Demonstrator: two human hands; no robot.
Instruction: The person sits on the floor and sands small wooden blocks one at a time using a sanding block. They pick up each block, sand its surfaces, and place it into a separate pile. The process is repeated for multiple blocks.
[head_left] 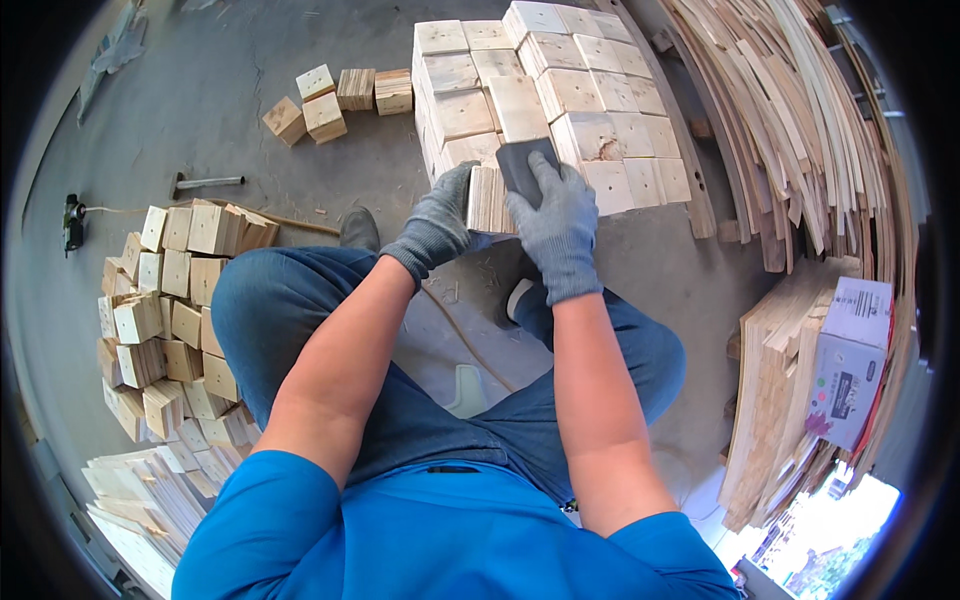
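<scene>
My left hand (437,222), in a grey knit glove, is closed on a layered plywood block (490,203), its striped edge turned up. The fingers under the block are hidden. My right hand (556,215), gloved the same way, grips a dark grey flat rectangular block (521,170) that looks like a sanding block. This dark block sits right beside the upper right edge of the plywood block; I cannot tell whether they touch. Just beyond both hands stands a neat stack of pale wooden blocks (565,90) with small holes in their faces.
Loose wooden blocks (323,117) lie left of the stack. A heap of blocks (175,270) rises by my left knee, with a hammer-like tool (210,182) beyond it. A hose (460,335) crosses the floor between my legs. Long wooden strips (770,110) and a cardboard box (848,365) are on the right.
</scene>
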